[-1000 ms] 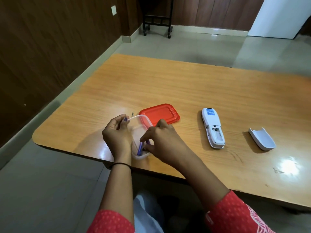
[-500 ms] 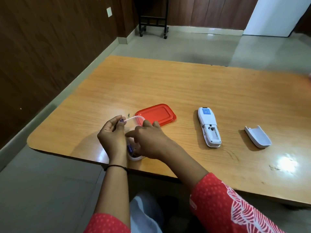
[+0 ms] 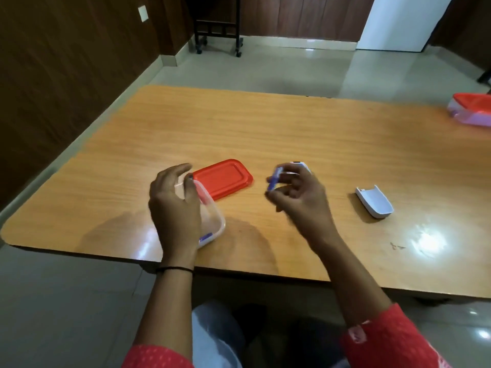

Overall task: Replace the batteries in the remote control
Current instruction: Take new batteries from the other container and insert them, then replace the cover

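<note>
My right hand [image 3: 299, 193] is raised above the table and pinches a blue battery [image 3: 274, 181] between thumb and fingers. Behind it only the top end of the white remote control [image 3: 301, 164] shows; the rest is hidden by the hand. My left hand [image 3: 174, 205] rests against the left side of a clear plastic container [image 3: 212, 219], fingers spread over its rim. Another blue battery [image 3: 206, 238] lies in the container's near corner. The container's red lid [image 3: 222, 178] lies flat just behind it. The remote's white battery cover [image 3: 374, 201] lies to the right, inside facing up.
A second container with a red lid [image 3: 471, 108] sits at the table's far right edge. The wooden table's near edge [image 3: 239, 266] runs just below my wrists. A dark wheeled stand [image 3: 218, 25] is on the floor beyond the table.
My right hand came out of the clear container with a blue battery and moved right, in front of the remote. My left hand loosened on the container.
</note>
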The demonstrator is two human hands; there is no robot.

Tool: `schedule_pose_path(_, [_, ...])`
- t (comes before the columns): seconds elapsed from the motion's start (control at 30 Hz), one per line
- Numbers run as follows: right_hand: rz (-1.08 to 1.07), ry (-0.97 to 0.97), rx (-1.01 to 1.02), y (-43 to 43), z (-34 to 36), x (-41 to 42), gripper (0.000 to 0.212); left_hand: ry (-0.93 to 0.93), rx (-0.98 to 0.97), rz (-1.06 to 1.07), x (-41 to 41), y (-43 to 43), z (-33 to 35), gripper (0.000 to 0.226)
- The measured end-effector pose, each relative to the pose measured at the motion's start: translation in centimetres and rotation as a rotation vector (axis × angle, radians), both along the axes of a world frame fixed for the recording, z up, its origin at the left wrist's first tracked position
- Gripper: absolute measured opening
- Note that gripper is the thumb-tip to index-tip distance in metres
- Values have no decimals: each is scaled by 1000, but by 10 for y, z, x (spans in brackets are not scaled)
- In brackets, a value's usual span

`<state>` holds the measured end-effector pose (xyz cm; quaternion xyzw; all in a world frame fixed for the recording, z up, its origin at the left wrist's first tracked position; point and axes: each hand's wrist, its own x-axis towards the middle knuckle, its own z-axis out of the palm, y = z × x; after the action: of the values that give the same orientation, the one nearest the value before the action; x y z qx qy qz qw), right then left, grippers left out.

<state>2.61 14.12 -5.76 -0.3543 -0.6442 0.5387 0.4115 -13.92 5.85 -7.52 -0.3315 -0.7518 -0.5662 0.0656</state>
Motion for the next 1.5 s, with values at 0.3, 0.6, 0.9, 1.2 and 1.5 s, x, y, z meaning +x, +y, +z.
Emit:
schedule_pose_path(0.3, [-272, 233, -373, 44, -15, 85, 33, 31, -354, -790, 96, 70, -16, 52])
schedule_pose_path(0.6, [-181, -157, -143, 56, -31, 88, 24, 1, -513, -822, 104, 78, -37, 83])
schedule_pose_path(0.9, [-133, -552, 264, 50, -30, 88, 29, 46, -496, -823, 105, 74, -37, 78])
schedule_pose_path(1.2, [-230, -502, 549, 35, -38, 74, 17, -51, -481, -848, 102, 73, -32, 78])
schedule_pose_path(1.5, [-155, -719, 559, 25, -39, 62, 19, -129, -478, -813, 101, 73, -34, 80])
